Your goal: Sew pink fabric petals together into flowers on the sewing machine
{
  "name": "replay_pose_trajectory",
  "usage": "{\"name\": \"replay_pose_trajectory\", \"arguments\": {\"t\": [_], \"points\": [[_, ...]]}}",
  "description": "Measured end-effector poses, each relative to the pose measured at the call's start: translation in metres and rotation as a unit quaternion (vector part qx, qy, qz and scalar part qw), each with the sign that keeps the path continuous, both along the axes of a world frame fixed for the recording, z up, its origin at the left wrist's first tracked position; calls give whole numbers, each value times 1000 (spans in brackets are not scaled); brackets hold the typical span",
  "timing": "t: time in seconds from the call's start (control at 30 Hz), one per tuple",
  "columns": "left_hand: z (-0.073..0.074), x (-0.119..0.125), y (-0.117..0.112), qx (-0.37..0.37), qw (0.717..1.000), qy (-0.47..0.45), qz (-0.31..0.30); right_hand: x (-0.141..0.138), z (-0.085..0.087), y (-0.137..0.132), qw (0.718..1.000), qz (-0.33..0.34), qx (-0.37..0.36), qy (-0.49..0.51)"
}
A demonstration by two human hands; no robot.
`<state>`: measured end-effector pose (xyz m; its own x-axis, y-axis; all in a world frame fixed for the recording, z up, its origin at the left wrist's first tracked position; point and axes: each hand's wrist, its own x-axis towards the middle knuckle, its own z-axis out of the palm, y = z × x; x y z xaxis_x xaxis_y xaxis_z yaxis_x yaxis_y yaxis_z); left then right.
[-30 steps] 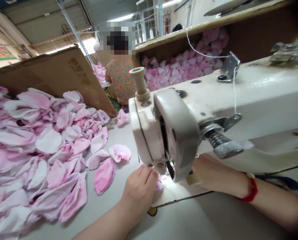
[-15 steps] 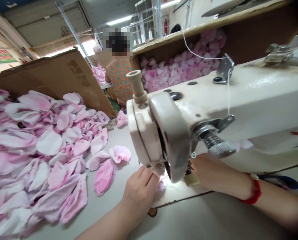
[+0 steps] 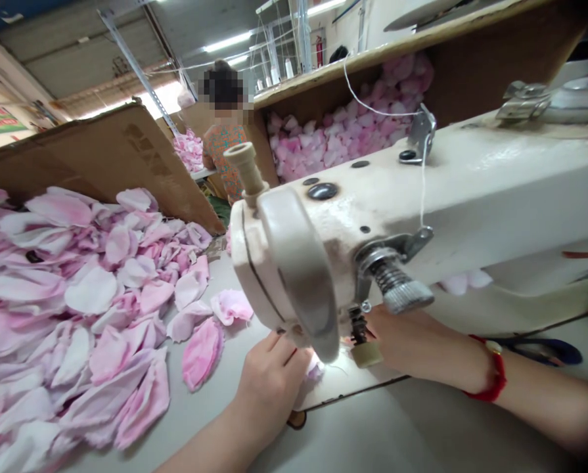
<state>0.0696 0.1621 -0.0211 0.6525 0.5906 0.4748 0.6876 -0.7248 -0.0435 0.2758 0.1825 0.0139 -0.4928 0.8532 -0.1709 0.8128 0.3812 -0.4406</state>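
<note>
A white sewing machine [image 3: 284, 256] fills the middle of the head view, its lamp lighting the needle area. Left of the needle, my left hand [image 3: 274, 374] lies with curled fingers on a small pink-lilac fabric piece [image 3: 315, 368], whose edge shows by the thumb. The fingertips are partly covered by the machine head. My right hand [image 3: 389, 335] reaches behind the machine head from the right, with a red bracelet [image 3: 495, 381] on its wrist. Its fingers are hidden, so what they touch cannot be seen.
Loose pink and white fabric pieces [image 3: 91, 289] are heaped at left against a cardboard panel [image 3: 106, 151]. Behind the machine, a cardboard box [image 3: 491, 72] holds more pieces. Blue-handled scissors [image 3: 544, 351] lie beyond my right wrist. A person [image 3: 227, 151] is farther back.
The view has shifted slightly, so the machine sits farther left in the picture. Both hands stay near the needle. A pink piece behind the machine head is now mostly covered.
</note>
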Motion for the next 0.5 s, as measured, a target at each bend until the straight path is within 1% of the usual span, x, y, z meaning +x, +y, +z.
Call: {"name": "replay_pose_trajectory", "arguments": {"t": [0.13,0.27,0.33,0.5], "points": [[-2,-1,1,9,1000,-22,15,3,-3,0,1000,-18,11,6],[-1,-1,2,10,999,-48,23,1,-4,-1,999,-38,3,12],[0,-1,2,10,999,-37,25,-1,-3,-3,999,-42,-4,16],[0,1,0,9,1000,-4,3,-5,0,-4,999,-33,-8,17]]}}
